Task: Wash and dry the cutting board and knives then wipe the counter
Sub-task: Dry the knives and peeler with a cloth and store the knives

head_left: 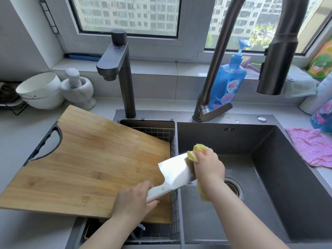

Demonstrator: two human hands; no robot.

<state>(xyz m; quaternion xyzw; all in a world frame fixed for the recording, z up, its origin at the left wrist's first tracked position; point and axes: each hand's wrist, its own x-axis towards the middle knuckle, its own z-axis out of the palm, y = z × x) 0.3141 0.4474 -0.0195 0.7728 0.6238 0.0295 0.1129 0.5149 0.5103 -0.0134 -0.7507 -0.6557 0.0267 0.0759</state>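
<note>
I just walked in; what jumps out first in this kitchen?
A white cleaver over the sink: the left hand grips its handle while the right hand holds a yellow cloth against the blade. Beside it, a big wooden cutting board lies slanted across the wire basket.

Two hands [133, 200] [209, 166], two faucets [125, 78] [221, 51], two bowls [38, 85] [46, 102]; one each of cutting board [89, 159], cleaver [175, 168], yellow cloth [199, 148], pink cloth [312, 148], soap bottle [228, 81].
</note>
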